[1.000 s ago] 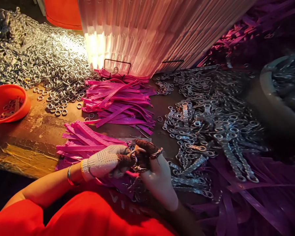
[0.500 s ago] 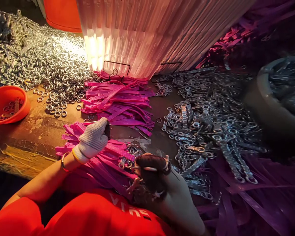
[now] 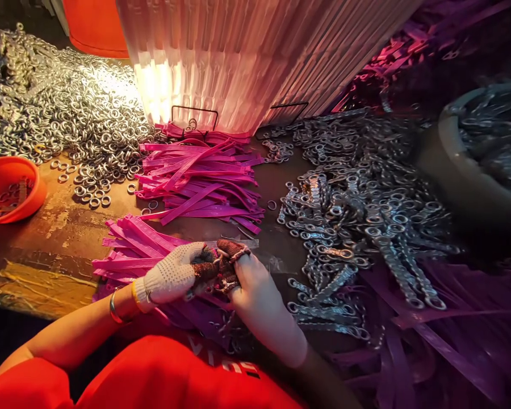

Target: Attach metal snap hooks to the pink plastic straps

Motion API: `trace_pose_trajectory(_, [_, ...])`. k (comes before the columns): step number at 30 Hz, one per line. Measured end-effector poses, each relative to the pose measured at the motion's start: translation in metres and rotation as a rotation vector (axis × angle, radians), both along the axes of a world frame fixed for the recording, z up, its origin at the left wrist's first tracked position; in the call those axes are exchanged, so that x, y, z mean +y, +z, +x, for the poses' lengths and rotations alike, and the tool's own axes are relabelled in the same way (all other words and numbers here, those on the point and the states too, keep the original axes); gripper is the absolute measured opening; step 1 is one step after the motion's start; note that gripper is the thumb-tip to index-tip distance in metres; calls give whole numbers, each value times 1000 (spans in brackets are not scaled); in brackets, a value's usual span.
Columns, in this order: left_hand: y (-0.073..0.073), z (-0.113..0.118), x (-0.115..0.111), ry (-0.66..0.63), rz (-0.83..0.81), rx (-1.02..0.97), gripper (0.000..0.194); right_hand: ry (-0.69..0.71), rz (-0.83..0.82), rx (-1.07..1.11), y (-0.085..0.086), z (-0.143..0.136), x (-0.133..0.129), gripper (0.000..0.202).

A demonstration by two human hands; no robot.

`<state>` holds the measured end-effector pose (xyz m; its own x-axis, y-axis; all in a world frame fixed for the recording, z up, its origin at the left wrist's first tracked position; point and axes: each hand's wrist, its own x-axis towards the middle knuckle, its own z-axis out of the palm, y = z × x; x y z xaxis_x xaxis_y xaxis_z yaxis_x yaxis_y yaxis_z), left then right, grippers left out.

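Note:
My left hand and my right hand, both in knitted gloves with dark fingertips, meet above the near pile of pink straps. Their fingertips pinch together on a small metal ring clasp with a pink strap end; the fingers hide most of it. A second pile of pink straps lies just beyond. Loose metal rings cover the table's left, and metal clasps are heaped on the right.
An orange bowl with a few rings sits at the far left. A tall ribbed stack lit by a lamp stands at the back. A grey tub of metal parts is at right. Purple straps spill at lower right.
My left hand, which had reached out over the near strap pile, has come back to my right hand. Both hands now press together on the small clasp piece.

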<state>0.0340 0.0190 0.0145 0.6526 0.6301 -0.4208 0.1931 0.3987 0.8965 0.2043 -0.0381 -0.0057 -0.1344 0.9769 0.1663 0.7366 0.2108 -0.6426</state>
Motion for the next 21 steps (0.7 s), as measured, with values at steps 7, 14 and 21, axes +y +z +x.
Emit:
trace_pose_trajectory(7, [-14, 3, 8, 30, 286, 237, 26, 1, 116, -479, 10, 1, 5, 6])
trace_pose_trajectory(14, [-3, 29, 15, 48, 67, 205, 24, -37, 95, -249, 0, 14, 1, 13])
trace_pose_trajectory(21, [0, 64, 66, -126, 226, 202, 11, -275, -125, 318, -13, 38, -2, 22])
